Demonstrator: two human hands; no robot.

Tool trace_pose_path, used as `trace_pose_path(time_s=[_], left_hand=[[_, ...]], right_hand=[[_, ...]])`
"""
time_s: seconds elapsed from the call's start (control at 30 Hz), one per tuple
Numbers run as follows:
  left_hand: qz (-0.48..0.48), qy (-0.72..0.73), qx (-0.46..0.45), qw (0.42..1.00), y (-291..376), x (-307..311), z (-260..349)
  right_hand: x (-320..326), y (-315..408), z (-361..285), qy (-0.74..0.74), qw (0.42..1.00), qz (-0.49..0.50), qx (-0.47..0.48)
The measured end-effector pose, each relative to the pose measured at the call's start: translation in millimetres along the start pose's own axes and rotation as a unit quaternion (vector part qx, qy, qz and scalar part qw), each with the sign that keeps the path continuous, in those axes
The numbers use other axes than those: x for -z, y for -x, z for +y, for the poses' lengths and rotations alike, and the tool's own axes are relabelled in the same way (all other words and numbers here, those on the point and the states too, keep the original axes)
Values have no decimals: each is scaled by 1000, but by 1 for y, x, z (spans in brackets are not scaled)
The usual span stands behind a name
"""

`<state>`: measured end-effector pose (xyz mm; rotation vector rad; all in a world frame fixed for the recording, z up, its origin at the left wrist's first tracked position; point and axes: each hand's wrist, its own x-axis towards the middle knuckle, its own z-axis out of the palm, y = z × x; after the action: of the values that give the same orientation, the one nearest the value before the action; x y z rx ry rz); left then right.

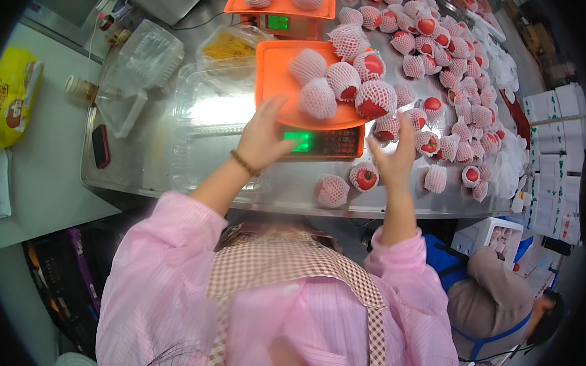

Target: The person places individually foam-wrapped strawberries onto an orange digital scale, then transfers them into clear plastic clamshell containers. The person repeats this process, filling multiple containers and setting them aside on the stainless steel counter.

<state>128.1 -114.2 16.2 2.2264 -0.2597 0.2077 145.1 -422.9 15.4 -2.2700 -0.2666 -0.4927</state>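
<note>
My left hand (265, 139) is at the front left edge of an orange scale pan (273, 90), fingers apart; whether it touches the pan I cannot tell. Several red tomatoes in white foam net sleeves (376, 99) rest on that pan. Below it the digital scale (320, 143) has a lit green display, partly covered by my left thumb. My right hand (395, 156) hovers just right of the scale, thumb and fingers spread, holding nothing. Two netted tomatoes (364, 177) lie on the steel table in front of the scale.
A second orange scale (280, 6) stands behind. Many netted tomatoes (458, 67) spread over the steel table (292, 195) at right. Transparent plastic trays (210, 144) and a phone (101, 146) lie at left. A person (493, 295) bends beside a white box (489, 235) at lower right.
</note>
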Motion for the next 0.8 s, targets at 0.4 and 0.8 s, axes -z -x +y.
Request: trace_pose_path(time_s=[0.4, 0.8], left_hand=[[52, -38, -44, 997, -38, -27, 17], [-10, -161, 146, 976, 155, 134, -71]], right_hand=[[-47, -25, -44, -31, 998, -59, 13], [-196, 61, -164, -165, 912, -368, 79]])
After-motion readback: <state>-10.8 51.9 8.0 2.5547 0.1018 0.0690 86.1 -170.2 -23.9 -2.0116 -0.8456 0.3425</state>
